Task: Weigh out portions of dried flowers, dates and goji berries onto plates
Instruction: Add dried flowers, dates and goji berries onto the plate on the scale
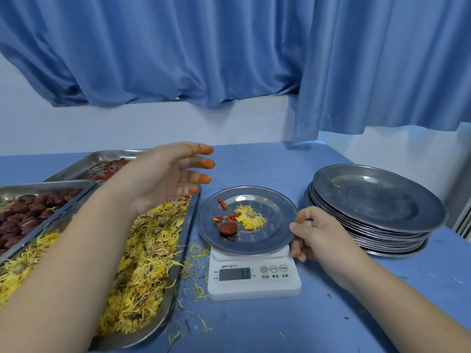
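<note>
three trays (190,225), one scale (254,285), one date (228,229)

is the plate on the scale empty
No, the plate on the scale holds a dried flower, a date and a few goji berries.

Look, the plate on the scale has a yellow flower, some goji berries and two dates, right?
Not quite: the head view shows just one date on the plate on the scale, with the yellow flower and some goji berries.
</note>
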The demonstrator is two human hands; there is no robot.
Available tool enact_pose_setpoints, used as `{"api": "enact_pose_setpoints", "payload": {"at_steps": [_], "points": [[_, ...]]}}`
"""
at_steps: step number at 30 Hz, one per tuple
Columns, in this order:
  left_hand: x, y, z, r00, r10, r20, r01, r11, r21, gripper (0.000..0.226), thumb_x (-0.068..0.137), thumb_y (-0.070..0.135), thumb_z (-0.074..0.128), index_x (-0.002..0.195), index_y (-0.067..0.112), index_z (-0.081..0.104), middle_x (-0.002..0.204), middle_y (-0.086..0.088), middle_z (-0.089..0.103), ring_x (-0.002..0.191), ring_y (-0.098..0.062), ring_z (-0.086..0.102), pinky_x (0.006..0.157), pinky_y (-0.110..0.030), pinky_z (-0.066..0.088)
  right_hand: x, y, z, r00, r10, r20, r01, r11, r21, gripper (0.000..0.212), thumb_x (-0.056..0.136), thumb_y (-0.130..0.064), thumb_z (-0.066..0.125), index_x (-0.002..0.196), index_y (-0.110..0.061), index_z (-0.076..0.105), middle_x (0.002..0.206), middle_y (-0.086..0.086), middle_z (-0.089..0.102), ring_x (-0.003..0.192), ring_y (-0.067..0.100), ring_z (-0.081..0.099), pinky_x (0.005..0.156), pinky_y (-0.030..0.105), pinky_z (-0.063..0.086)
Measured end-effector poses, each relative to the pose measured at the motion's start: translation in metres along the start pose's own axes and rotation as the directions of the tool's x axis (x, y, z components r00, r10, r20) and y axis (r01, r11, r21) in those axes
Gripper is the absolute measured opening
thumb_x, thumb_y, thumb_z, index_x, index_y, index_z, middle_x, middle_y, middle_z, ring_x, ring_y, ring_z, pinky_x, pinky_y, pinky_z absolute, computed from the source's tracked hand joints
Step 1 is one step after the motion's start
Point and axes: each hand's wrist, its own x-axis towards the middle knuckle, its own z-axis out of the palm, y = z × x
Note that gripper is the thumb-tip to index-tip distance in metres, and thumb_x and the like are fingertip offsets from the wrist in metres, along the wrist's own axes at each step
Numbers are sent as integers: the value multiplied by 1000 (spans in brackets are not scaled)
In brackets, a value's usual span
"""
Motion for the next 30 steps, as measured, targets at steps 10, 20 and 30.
{"api": "enact_pose_setpoints", "payload": {"at_steps": [10, 20, 30], "points": [[0, 9, -14, 999, 22, -34, -20, 997, 81, 29, 79, 39, 64, 99, 20, 75, 98, -7, 72, 82, -24, 68, 74, -38, 49, -3, -2, 8, 1000, -17, -10, 19, 971, 239, 25, 95, 5, 45, 78, -11, 35, 45, 11, 50, 39, 19, 47, 39, 23, 40], [-2, 16, -36, 990, 46, -137, -57, 995, -79, 21, 95, 29, 52, 102, 18, 69, 91, -3, 71, 70, -15, 67, 58, -27, 54, 65, -42, 41, 999, -28, -33, 34, 974, 222, 23, 96, 3, 45, 80, -12, 37, 51, 6, 48, 43, 16, 52, 51, 26, 46], [-1, 16, -58, 950, 42, -308, -143, 940, -311, 24, 94, 27, 51, 106, 18, 69, 97, -5, 73, 83, -22, 70, 69, -32, 51, 213, -39, 113, 980, 96, -173, -55, 972, 227, 25, 92, 9, 39, 75, -10, 40, 72, 11, 46, 47, 18, 57, 37, 18, 47]]}}
